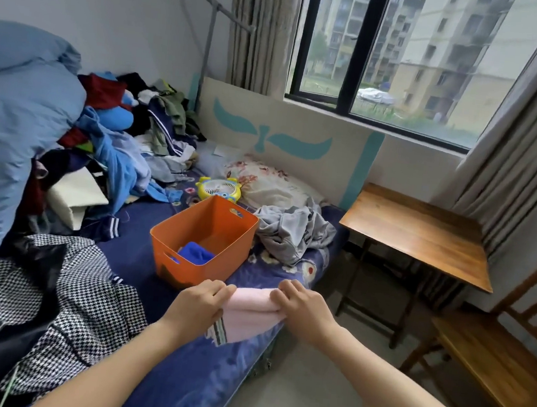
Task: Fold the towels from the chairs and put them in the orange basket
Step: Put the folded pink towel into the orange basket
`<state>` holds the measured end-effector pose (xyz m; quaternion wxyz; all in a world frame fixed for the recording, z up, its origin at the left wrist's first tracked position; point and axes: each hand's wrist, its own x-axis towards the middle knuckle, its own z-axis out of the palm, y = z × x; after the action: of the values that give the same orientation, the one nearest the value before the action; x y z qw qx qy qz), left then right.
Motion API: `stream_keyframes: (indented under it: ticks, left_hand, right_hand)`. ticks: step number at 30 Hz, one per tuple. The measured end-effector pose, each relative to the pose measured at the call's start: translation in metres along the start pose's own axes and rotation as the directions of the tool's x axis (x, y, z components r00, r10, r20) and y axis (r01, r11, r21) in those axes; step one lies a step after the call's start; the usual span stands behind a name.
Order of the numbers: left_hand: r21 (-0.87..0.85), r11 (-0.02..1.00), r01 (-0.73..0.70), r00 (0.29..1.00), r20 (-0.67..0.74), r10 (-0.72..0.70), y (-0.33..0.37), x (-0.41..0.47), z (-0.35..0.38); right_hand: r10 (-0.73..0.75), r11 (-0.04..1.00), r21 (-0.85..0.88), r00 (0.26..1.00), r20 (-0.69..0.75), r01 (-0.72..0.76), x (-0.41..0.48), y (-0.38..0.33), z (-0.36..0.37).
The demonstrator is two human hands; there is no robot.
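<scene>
Pinching pink towel's (250, 313) folded edge, left hand (200, 305) and right hand (303, 308) fingers clamped; likely soft, light, floppy; orange basket (190, 222) at 11 o'clock.

Home bedroom: bed (143, 266), pillow (272, 184), heaped clothes (130, 131), curtained window (405, 59).

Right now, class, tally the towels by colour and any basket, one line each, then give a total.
1 orange basket
1 blue towel, lying inside the orange basket
1 pink towel, pinched between the left hand and the right hand
Total: 3
</scene>
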<state>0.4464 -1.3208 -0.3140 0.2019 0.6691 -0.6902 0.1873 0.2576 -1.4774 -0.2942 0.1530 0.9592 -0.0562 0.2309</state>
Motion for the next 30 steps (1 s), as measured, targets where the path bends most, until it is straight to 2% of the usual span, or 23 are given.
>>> stream_keyframes:
  ticks: [10,14,21,26,30]
  left_hand:
    - [-0.096,0.995,0.039,0.993,0.111,-0.028,-0.029,0.08,0.101]
    - [-0.076,0.993,0.086,0.985,0.157,-0.073,-0.032,0.121,0.134]
    - [-0.099,0.957,0.272,0.944,0.223,-0.245,-0.04,0.176,0.179]
    - [-0.084,0.921,0.381,0.914,0.185,-0.361,-0.049,0.197,0.192]
    - [-0.048,0.903,0.426,0.904,0.071,-0.422,-0.073,0.206,0.175]
  right_hand:
    - [0.025,1.0,-0.003,0.997,0.074,-0.025,0.008,0.102,0.083]
    - [0.0,0.999,0.045,0.992,0.129,-0.006,0.015,0.156,0.116]
    - [-0.091,0.981,0.188,0.976,0.199,0.053,0.042,0.238,0.156]
    - [-0.135,0.958,0.274,0.974,0.183,0.081,0.077,0.277,0.181]
    - [-0.185,0.919,0.368,0.979,0.091,0.14,0.117,0.286,0.211]
